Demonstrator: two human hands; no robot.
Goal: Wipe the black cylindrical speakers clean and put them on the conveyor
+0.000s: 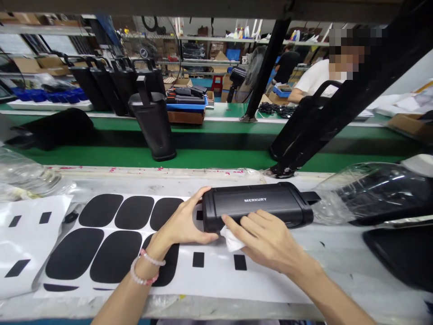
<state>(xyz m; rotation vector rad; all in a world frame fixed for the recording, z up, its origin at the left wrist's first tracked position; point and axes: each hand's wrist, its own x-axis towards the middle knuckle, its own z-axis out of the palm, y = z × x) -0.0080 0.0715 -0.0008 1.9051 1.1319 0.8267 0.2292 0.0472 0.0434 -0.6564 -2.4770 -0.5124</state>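
Observation:
A black casing marked MERKURY (255, 210) lies on its side in front of me, its strap-like handle (309, 197) pointing right. My left hand (189, 221) grips its left end, thumb below and fingers on top. In my right hand (267, 239) is a crumpled white cloth or tissue (232, 241), held at the casing's lower front edge. The fingers of that hand touch the casing's front. Under both hands is a white sticker sheet (216, 284) with rounded black pads (117, 257) and small black rectangles.
Behind the bench runs a green conveyor (203, 151) carrying an upright black casing (152, 122). A slanted black post (338, 108) stands at right. Clear plastic bags lie left and right, the right bag (365, 192) around a dark object. A co-worker (314, 76) is across the line.

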